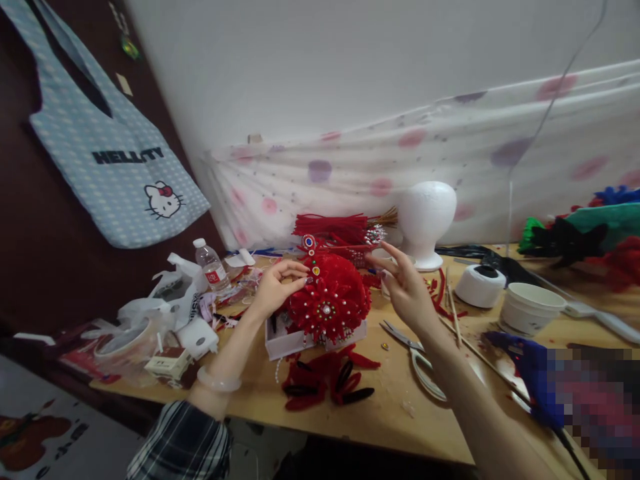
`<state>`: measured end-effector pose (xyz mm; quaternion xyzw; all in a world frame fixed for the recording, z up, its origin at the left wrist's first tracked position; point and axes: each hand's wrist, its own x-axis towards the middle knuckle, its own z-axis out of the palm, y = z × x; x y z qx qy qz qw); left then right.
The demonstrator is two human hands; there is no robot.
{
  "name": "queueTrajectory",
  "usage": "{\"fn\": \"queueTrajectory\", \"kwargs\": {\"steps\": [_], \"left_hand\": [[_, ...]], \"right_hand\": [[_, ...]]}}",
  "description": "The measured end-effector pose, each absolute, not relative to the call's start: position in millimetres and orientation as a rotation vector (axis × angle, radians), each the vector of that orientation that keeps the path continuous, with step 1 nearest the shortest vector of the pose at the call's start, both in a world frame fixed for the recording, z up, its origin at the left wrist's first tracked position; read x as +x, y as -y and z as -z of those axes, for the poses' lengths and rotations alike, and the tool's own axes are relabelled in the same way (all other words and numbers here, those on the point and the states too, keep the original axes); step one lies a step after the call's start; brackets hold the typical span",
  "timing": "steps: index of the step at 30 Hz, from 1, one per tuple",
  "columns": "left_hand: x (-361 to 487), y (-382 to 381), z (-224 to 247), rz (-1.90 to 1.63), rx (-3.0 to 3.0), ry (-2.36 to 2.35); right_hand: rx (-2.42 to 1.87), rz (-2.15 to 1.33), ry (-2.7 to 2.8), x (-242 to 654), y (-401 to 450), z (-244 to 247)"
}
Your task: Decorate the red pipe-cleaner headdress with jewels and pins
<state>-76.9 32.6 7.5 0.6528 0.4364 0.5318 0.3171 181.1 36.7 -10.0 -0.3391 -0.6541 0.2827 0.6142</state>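
Loosely curled, the left hand touches the red headpiece.

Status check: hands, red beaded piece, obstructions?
Left hand at red beaded piece, grip unclear. Right hand raised opposite, grip unclear. Piece sits between them. Scissors close beside right forearm.

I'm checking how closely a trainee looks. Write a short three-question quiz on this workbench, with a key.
1. Multiple choice: which is nearer the jewelled ornament?
A) left hand
B) right hand
C) both equally near

2. True or false: the white foam mannequin head stands farther back on the workbench than the scissors.

3. Fill the gap: just beyond the plaid sleeve, a pale ____ circles the left forearm.

Key: 1. A; 2. True; 3. bangle
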Motion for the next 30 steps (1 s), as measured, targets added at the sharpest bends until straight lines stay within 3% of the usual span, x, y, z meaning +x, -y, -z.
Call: {"fn": "queueTrajectory", "kwargs": {"steps": [17,30], "left_hand": [[-72,-27,-6,-1.421,1.805,-1.310],[-75,-36,-34,-1.045,1.789,-1.354]], "right_hand": [[-0.882,-0.561,1.867,146,-45,5],[-0.882,-0.486,1.997,149,-51,0]]}}
